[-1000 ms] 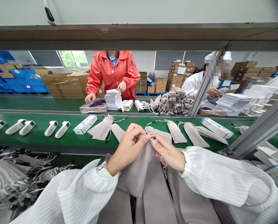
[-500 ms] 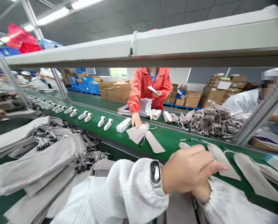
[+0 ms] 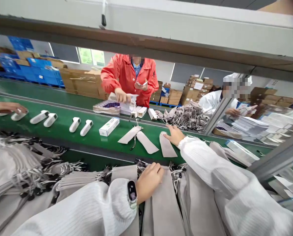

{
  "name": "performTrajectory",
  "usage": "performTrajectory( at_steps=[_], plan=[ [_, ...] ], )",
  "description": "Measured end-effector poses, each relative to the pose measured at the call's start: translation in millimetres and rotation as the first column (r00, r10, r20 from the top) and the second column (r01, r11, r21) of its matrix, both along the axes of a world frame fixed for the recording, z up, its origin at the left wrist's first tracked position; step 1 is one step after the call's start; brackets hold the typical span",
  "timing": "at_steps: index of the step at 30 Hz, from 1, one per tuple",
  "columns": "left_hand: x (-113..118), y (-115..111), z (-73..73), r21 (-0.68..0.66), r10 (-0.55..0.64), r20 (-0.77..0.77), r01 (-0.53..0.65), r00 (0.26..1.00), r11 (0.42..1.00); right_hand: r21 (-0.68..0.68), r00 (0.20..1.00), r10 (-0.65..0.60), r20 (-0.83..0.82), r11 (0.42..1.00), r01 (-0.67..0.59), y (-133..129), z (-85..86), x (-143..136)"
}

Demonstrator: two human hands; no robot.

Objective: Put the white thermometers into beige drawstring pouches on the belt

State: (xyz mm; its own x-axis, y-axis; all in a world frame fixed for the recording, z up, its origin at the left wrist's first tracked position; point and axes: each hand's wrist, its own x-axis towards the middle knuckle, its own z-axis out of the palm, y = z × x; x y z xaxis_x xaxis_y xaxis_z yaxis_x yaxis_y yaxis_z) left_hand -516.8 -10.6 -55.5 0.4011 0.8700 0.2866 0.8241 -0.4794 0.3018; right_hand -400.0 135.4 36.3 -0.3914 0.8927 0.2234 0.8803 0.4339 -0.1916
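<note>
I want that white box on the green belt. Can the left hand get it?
Probably yes. The left hand rests on pouches at the belt's near edge, and the white box lies uncovered across open belt.

No lettering is legible anywhere (the boxes' print is too small).

White handheld devices (image 3: 80, 125), white carton (image 3: 108, 127), person in red jacket (image 3: 129, 77), stacked cardboard boxes (image 3: 79, 83)

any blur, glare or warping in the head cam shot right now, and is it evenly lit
Head view: even, soft overhead light with faint shadows; the window behind is bright, not blown out. Wide-lens warping tilts the shelf beam and stretches the edges. The pouch stacks at lower left smear, and the right sleeve is soft. The right hand on a pouch and the left hand stay fairly sharp.
</note>
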Motion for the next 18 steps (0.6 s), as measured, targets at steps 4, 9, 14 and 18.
performTrajectory(
  at_steps=[4,9,14,18],
  plan=[
    [-9.5,7.0,-1.0,-0.050,0.036,0.031,-0.034,0.999,0.998,-0.147,0.890,0.456,0.018,0.882,-0.448,-57.7,-6.6,18.2],
    [-14.2,7.5,0.2,-0.069,0.031,0.003,-0.031,1.000,0.997,-0.106,0.896,0.415,0.155,0.909,-0.403,-104.7,-67.9,27.8],
    [-12.1,-1.7,6.0,-0.014,0.035,-0.091,-0.036,0.995,0.999,0.120,0.879,0.460,0.127,0.872,-0.474,-97.2,-102.2,32.4],
    [-12.8,3.6,5.8,0.004,0.027,-0.172,-0.027,0.985,1.000,0.259,0.846,0.512,0.150,0.805,-0.533,-86.4,-109.2,34.4]
  ],
)
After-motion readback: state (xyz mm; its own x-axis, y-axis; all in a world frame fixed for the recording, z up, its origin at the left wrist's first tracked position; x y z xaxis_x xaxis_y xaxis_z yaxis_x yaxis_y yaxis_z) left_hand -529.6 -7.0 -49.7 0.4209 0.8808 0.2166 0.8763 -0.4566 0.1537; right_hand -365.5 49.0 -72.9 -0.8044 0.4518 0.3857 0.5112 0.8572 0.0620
